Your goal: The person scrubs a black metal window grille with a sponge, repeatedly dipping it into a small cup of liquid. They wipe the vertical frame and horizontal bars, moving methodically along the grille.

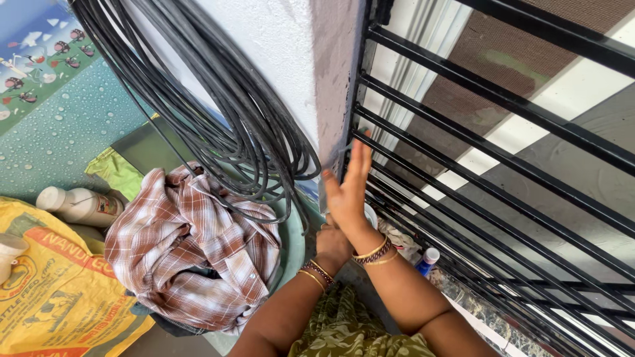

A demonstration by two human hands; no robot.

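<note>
The right hand (349, 192) lies flat, fingers spread, against the grey wall edge (334, 86) beside the black grille (489, 158), pointing toward twelve o'clock, while the left hand (331, 243), curled closed at seven o'clock below it, hides whatever its grip holds.

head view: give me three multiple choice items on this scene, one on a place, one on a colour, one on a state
1. Where does the cable coil hang?
A. on the wall left of the grille
B. on the floor
C. on the sack

2. What colour is the grille?
A. white
B. black
C. red

3. How is the right hand?
A. clenched in a fist
B. gripping a bottle
C. open, fingers straight, by the grille's edge

Key: 1 A, the coil drapes down the white wall. 2 B, its bars are black. 3 C, the palm is flat with fingers stretched upward; the left hand sits below it.
</note>
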